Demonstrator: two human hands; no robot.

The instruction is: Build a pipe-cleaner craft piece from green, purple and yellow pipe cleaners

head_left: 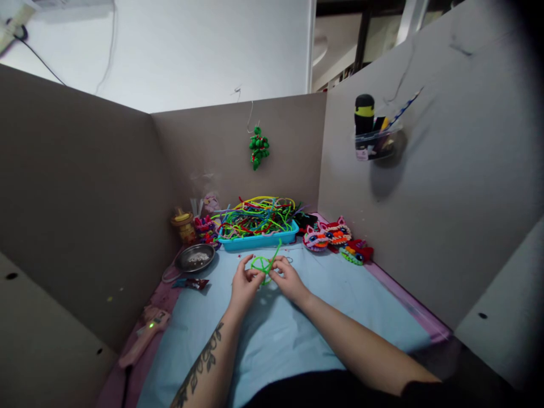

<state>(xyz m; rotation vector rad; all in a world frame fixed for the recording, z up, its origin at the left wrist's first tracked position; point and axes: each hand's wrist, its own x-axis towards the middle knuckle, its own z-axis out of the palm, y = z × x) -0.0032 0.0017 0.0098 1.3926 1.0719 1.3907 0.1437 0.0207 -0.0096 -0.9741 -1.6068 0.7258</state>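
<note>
Between my two hands, above the blue cloth [204, 340], is a bright green pipe cleaner [260, 263] bent into a round shape with crossing strands. One straight end of it sticks up toward the tray. My left hand [246, 280] pinches the shape on its left side. Close beside it, my right hand [289, 279] pinches the same piece near the base of the upright end. The fingertips of both hands nearly meet there and hide part of the join. Beyond them, a blue tray [260, 242] is heaped with many-coloured pipe cleaners [259, 215].
Left of the tray are a metal dish [182, 259] with small white bits, a wrapper [191, 283], a yellow-lidded cup [183, 226] and a pink glue gun [147, 337]. Fuzzy cat-like figures [327, 233] lie at right. Grey partitions [425, 170] enclose the table; a green ornament [257, 148] hangs behind.
</note>
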